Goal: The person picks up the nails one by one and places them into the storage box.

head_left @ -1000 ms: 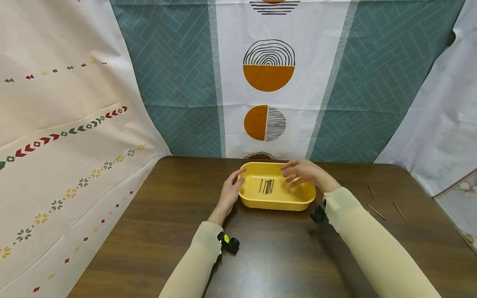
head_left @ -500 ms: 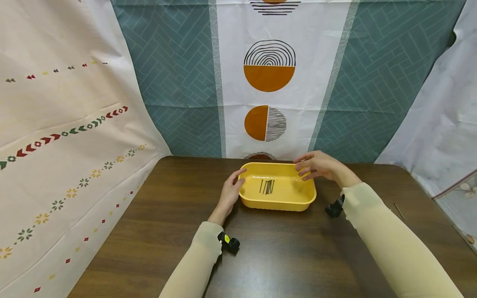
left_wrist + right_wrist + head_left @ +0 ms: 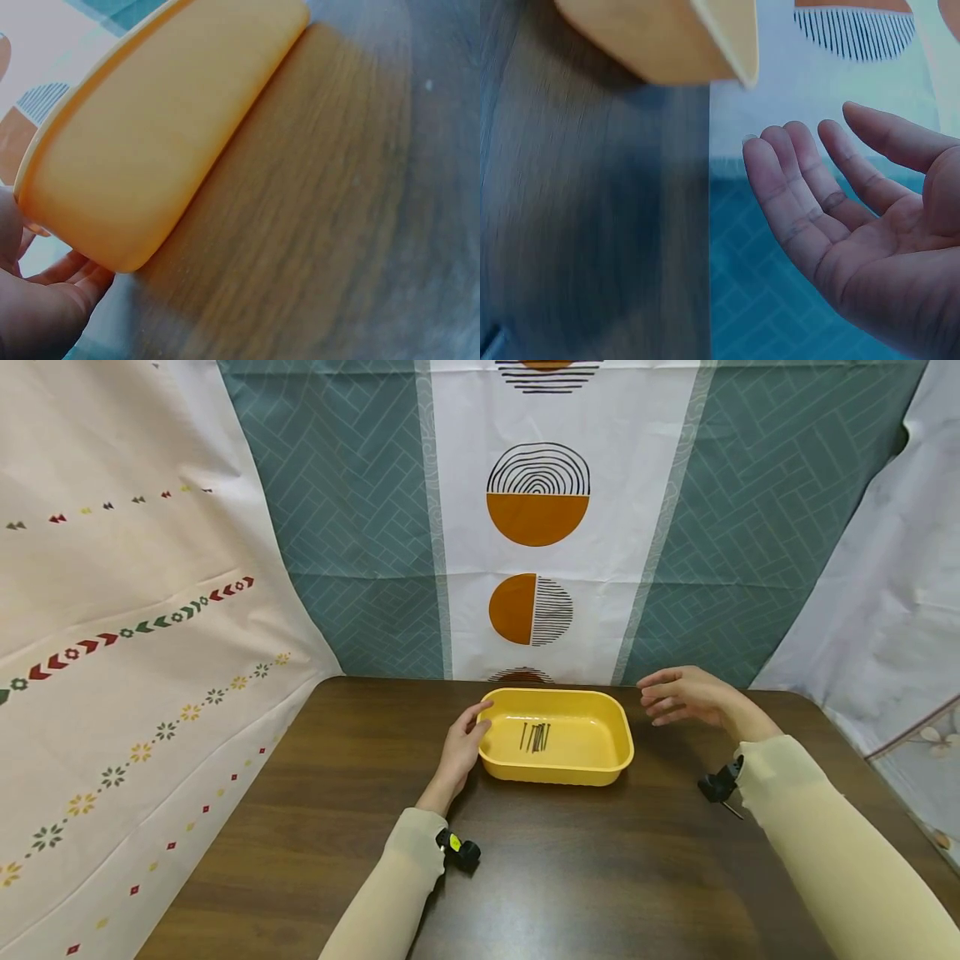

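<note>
A yellow plastic tray stands on the brown table, with several thin dark nails lying side by side on its floor. My left hand holds the tray's left end. In the left wrist view, the left thumb lies at the rim and the fingers bend against the outer wall. Off the tray's right end, my right hand hangs in the air over the table's back part. Its fingers are loosely bent, with nothing between them in the right wrist view.
A single nail lies on the table below the right wrist; the right sleeve covers part of the table's right side. A patterned cloth hangs along the back edge, and pale cloths hang at the sides.
My right hand has moved from above the tray to the right, past its right end. The left hand and the tray have stayed put. Nails on the table's right are now hidden by the right arm.
</note>
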Tool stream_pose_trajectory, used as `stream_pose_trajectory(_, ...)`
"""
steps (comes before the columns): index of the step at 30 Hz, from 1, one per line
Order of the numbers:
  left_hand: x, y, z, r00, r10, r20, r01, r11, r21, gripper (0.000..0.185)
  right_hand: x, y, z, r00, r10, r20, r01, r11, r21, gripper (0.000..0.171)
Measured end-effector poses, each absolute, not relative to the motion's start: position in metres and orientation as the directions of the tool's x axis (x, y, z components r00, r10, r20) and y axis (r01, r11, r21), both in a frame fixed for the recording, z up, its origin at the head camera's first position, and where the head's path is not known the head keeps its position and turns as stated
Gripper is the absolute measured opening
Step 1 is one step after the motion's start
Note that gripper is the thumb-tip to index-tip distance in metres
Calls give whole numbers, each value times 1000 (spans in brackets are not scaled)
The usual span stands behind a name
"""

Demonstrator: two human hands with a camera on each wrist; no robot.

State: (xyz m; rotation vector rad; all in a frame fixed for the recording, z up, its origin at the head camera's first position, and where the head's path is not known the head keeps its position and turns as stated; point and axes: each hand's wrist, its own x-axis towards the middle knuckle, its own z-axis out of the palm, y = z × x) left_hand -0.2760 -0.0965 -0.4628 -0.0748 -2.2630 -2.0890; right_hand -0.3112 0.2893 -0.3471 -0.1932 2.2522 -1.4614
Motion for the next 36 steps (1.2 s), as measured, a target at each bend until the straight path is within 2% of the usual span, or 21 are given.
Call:
stream_pose_trajectory(14, -276, -98, -464, -998, -34, 54, 51, 77, 996, 37, -305, 357, -357, -893, -323, -313, 164, 413, -896, 45)
stream_pose_trajectory(26, -275, -100, -466, -998, -15, 56, 54, 80, 995, 40, -299, 397, -363, -897, -288, -336, 175, 467, -867, 51)
stream_pose_trajectory(29, -274, -100, -466, -998, -5, 57, 56, 76, 996, 41, -298, 407, -364, -897, -273, -349, 194, 466, -863, 44)
stream_pose_trajectory(33, -274, -100, -466, -998, 1, 64, 64, 69, 996, 41, -296, 419, -365, -894, -258, -366, 235, 427, -873, 20)
stream_pose_trajectory(36, -274, -100, -467, -998, 6, 64, 64, 64, 996, 42, -296, 428, -366, -886, -265, -382, 257, 405, -877, 23)
